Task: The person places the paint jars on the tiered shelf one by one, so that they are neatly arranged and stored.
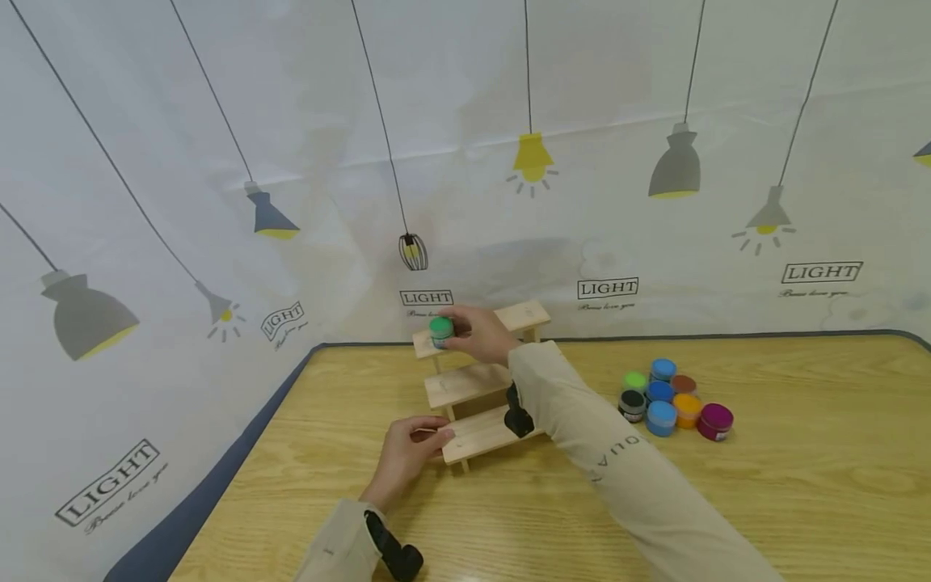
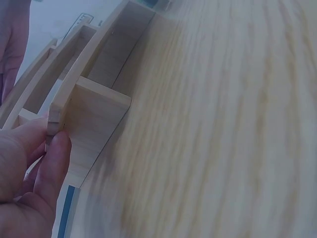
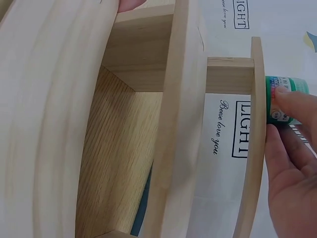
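Observation:
A pale wooden three-step display stand [image 1: 480,434] sits on the table near the backdrop. My left hand [image 1: 406,454] pinches the left end of its lowest step between thumb and fingers; the left wrist view shows the board's corner [image 2: 55,121] in that pinch. At the left end of the top step, my right hand [image 1: 483,334] holds a small paint jar [image 1: 440,331] with a green lid. In the right wrist view the jar [image 3: 278,101] stands against the top board [image 3: 258,129], thumb on its label and fingers behind.
On the wood-grain table [image 1: 822,453], right of the right forearm, several paint jars stand grouped, among them an orange one [image 1: 687,411], a black one [image 1: 632,406] and a purple one [image 1: 715,422]. A white backdrop [image 1: 465,202] printed with lamps rises behind the table.

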{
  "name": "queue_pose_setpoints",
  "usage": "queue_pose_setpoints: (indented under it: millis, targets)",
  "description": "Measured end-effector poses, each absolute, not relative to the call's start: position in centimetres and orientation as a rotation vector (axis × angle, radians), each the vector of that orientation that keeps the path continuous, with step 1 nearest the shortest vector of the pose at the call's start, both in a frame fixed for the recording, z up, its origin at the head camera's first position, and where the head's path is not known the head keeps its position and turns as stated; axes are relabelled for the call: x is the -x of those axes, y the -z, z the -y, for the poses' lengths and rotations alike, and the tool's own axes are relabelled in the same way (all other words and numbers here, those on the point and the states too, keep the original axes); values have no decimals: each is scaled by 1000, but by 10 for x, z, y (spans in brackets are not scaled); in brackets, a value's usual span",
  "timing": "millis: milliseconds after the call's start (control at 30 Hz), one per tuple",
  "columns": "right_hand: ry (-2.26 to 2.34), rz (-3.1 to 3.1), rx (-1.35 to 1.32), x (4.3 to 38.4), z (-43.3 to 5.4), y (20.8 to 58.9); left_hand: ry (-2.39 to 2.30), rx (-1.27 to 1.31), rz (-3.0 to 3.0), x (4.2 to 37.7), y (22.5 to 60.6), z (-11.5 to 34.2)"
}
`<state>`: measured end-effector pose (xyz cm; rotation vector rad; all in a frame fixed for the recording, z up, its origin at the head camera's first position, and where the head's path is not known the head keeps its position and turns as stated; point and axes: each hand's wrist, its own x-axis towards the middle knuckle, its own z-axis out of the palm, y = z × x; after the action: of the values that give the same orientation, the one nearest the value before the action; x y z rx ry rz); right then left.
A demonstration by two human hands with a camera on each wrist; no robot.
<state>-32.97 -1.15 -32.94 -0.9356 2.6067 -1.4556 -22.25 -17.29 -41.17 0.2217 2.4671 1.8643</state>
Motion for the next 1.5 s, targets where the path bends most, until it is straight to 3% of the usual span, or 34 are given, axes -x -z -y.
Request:
queue_pose_setpoints:
  millis: [300,833,1033,1500]
  targets:
    - [1464,-2612,906,327,12,330,-1852,-200,-2487,209,394,165]
    - [1458,-2569,862,321,-1,323,-1842,-198,-2502,215,405,167]
    - [1457,-2590,903,318,-16,319,-1845,-163,-2517,226,424,174]
    - [1494,-2603,1041,292,-82,325,-1820,-167,-2545,226,425,174]
